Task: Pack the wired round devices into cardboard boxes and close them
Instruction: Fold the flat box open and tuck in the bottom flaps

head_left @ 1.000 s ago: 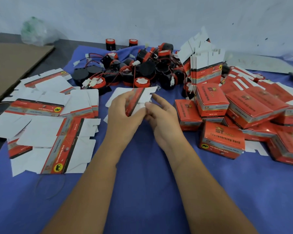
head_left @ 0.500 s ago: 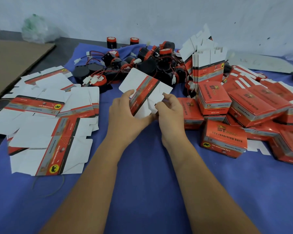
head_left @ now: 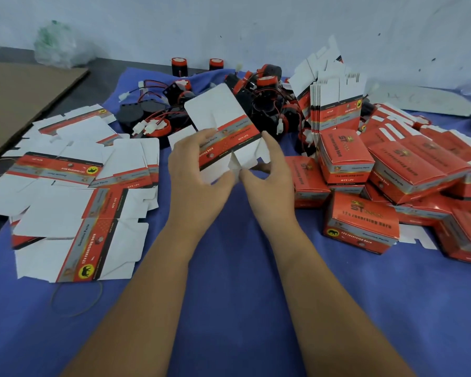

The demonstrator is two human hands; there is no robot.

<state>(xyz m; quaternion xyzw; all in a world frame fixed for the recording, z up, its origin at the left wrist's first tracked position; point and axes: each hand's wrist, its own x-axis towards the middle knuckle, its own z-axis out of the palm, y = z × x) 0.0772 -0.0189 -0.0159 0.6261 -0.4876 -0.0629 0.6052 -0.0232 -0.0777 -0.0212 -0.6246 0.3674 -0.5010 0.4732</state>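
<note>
A flat, unfolded red-and-white cardboard box (head_left: 223,123) is lifted above the blue cloth between both hands. My left hand (head_left: 196,172) grips its left side, thumb on the printed red band. My right hand (head_left: 269,170) pinches the lower white flaps on its right. Behind it lies a pile of black-and-red wired round devices (head_left: 259,104) with white connectors. The box hides part of that pile.
Several flat box blanks (head_left: 74,186) are spread on the left. Closed red boxes (head_left: 365,221) are heaped on the right, with a standing stack of flat blanks (head_left: 335,104) behind them. A brown cardboard sheet (head_left: 19,104) lies far left; a rubber band (head_left: 76,297) sits near the front.
Both hands have raised the flat box off the cloth and tilted it up, white inner side now facing me. The right hand has shifted onto its lower flaps.
</note>
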